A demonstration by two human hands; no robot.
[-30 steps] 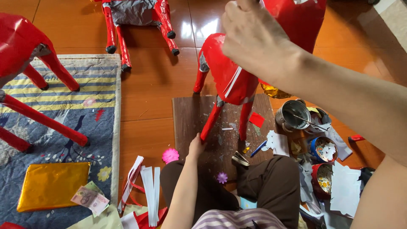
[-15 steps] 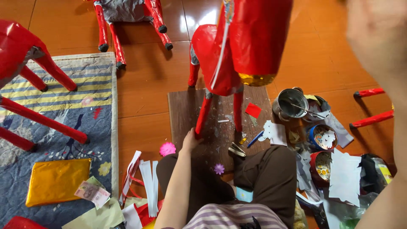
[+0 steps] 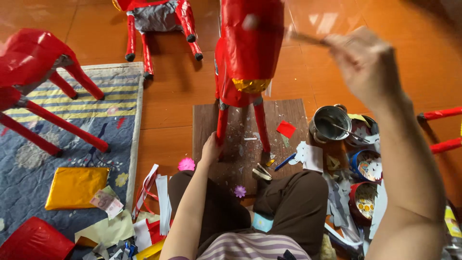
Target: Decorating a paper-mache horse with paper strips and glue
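Note:
A red paper-covered animal figure (image 3: 248,53) stands on a brown board (image 3: 284,118) in front of me, with a gold patch under its body. My left hand (image 3: 211,149) grips the bottom of its near left leg (image 3: 222,126). My right hand (image 3: 365,65) is raised at the upper right, blurred, and holds a thin stick or brush (image 3: 303,38) whose tip points at the figure's red side.
Other red figures stand at the left (image 3: 43,82) and top (image 3: 159,24). A striped rug (image 3: 72,125) holds a gold sheet (image 3: 74,187). A metal pot (image 3: 329,124), small bowls (image 3: 365,166), paper scraps and strips (image 3: 161,202) lie around my crossed legs.
The view has shifted so the figure now stands more upright and central. My right hand moved down from the top right into view with the stick. My left hand stayed on the leg.

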